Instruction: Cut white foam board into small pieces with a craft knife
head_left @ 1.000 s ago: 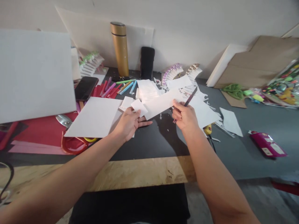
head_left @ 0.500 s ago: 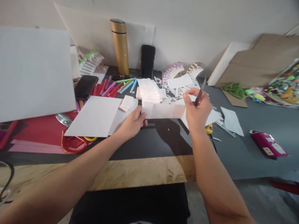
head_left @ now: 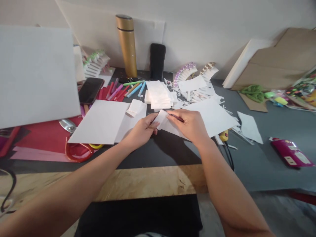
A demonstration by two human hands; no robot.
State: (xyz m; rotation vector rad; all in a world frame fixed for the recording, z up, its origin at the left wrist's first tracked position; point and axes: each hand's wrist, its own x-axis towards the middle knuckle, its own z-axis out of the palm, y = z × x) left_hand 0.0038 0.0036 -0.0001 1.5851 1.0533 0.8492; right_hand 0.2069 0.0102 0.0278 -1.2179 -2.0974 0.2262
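My left hand [head_left: 141,130] pinches the left end of a white paper strip [head_left: 163,121] just above the dark table [head_left: 158,153]. My right hand [head_left: 192,124] is closed on the same strip from the right, and a thin dark pencil [head_left: 175,117] lies across its fingers. The two hands almost touch at the middle of the strip. A stack of white paper pieces [head_left: 158,94] lies just beyond them, and a larger white sheet [head_left: 212,117] spreads under and past my right hand.
A white sheet [head_left: 100,121], red scissors [head_left: 77,152], a phone [head_left: 90,91] and coloured markers [head_left: 123,91] lie left. A gold flask [head_left: 126,44] and black case [head_left: 157,61] stand at the wall. Paper scraps, cardboard [head_left: 274,70] and a magenta pouch [head_left: 291,154] lie right.
My right hand came down and left from a raised spot at the strip's far end to meet my left hand. The strip now looks folded short between them.
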